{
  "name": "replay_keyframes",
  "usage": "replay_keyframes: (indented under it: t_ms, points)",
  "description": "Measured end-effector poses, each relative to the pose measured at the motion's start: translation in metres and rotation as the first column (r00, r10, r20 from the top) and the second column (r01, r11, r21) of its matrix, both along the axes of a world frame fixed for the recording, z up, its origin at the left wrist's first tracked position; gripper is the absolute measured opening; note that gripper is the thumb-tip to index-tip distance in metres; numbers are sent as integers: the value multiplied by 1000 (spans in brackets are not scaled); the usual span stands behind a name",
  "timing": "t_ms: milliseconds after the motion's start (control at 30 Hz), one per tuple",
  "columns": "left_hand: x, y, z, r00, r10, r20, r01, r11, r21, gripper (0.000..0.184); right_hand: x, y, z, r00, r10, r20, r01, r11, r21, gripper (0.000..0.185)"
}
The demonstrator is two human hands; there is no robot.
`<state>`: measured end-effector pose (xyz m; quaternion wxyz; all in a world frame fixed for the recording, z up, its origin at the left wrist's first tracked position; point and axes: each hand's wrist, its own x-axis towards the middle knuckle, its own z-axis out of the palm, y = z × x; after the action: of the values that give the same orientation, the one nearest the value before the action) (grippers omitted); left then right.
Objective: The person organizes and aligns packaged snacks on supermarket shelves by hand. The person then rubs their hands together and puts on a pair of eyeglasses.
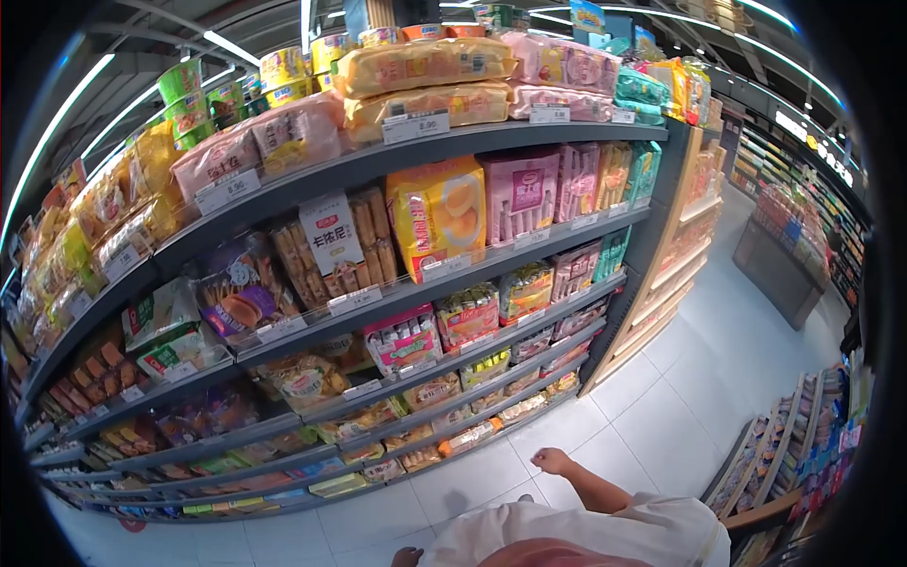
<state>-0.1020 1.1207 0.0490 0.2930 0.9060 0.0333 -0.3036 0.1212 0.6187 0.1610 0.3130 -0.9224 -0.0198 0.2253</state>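
Note:
My right hand (552, 461) hangs low over the tiled floor, its fingers curled in and no object visible in it. The lowest shelf, with an orange packet (470, 436) at its front, is the nearest part of the rack to it. At the bottom edge of the head view, only a dark part of my left hand (408, 556) shows, and its fingers are not clear. Neither hand touches the snack shelves. On them stand a yellow bag (437, 215), a pink-purple bag (521, 199) and a white-labelled biscuit pack (331, 236).
Long grey shelves (378, 300) curve across the left and middle. Wooden side racks (666, 269) stand at their right end. A low display bin (779, 255) sits in the aisle, and another stocked rack (789, 444) is close on my right. Pale floor tiles (652, 402) lie between.

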Motion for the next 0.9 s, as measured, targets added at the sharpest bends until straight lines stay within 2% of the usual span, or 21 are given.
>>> replay_keyframes:
  t_ms: [67,100,133,200,233,300,333,367,400,433,467,533,600,667,800,900]
  points:
    - [-7,3,-9,999,10,37,-10,1000,3,55,26,25,19,997,68,30,-72,987,142,43]
    - [-5,-6,-3,979,202,-33,-202,979,-18,46,40,41,37,993,96,72,-110,965,238,41]
    - [-2,-15,3,915,394,-87,-398,917,-31,39,53,52,57,983,149,110,-172,954,246,38]
    - [9,-32,45,917,393,-64,-397,915,-67,47,72,78,124,956,216,198,-266,923,277,35]
    - [12,-36,41,897,438,-66,-442,892,-94,50,81,90,156,943,222,247,-293,907,303,34]
    - [27,-39,22,873,487,-8,-486,869,-91,53,90,114,266,788,433,438,-493,869,29,31]
    - [25,-41,13,871,489,52,-486,872,-59,53,95,123,313,698,493,519,-559,828,-35,29]
    - [24,-45,16,852,524,-13,-522,847,-99,54,96,130,355,602,541,588,-609,787,-100,26]
    - [28,-46,21,832,548,-82,-554,822,-133,56,92,136,398,544,550,634,-601,783,-164,25]
    - [28,-48,24,832,551,-68,-554,819,-146,56,90,141,432,487,558,672,-584,780,-225,24]
    - [26,-49,25,833,550,-60,-552,819,-157,56,97,145,450,361,598,716,-531,763,-369,26]
    - [24,-49,23,822,565,-70,-569,809,-149,56,92,152,499,284,593,753,-490,765,-418,29]
    - [19,-51,21,809,585,-57,-586,795,-156,56,89,155,526,92,592,801,-421,752,-507,25]
    - [13,-53,23,809,584,-61,-586,794,-160,54,89,156,540,2,571,821,-430,742,-515,24]
    - [24,-59,41,758,651,36,-612,729,-306,48,78,158,559,-38,622,782,-425,698,-576,28]
    - [53,-62,86,707,676,207,-559,714,-422,44,50,159,580,-113,597,795,-533,639,-555,27]
